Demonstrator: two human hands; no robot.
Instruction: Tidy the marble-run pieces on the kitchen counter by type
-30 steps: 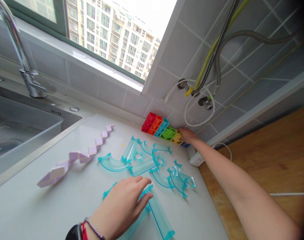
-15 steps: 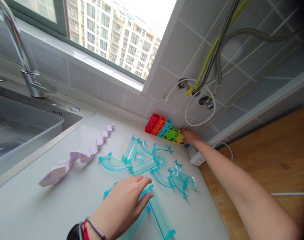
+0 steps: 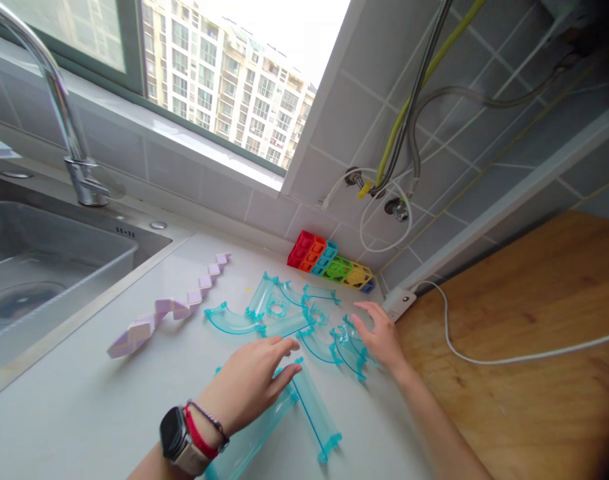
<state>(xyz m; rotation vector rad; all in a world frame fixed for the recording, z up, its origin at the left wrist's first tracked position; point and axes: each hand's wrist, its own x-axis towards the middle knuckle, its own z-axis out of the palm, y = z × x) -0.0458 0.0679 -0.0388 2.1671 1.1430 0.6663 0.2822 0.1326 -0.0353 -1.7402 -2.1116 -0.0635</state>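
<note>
Turquoise track pieces [image 3: 287, 325]: scattered in front of coloured block row [image 3: 327, 259]. Over pieces: left hand [image 3: 249, 383], farther from row; right hand [image 3: 384, 339], nearer; both spread, thumb apart from fingers.

The bare left hand [image 3: 251, 379] hangs palm down, fingers loosely bent, thumb apart; the bare right hand [image 3: 380, 337], its forearm [image 3: 429, 419] slanting up from lower right, is loosely spread

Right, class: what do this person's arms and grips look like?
The left wrist carries a watch with a dark face and pale strap, beside a red band and a thin, dark bracelet. The right forearm shows no sleeve or jewellery. Neither left grip nor right grip wears a glove.
</note>
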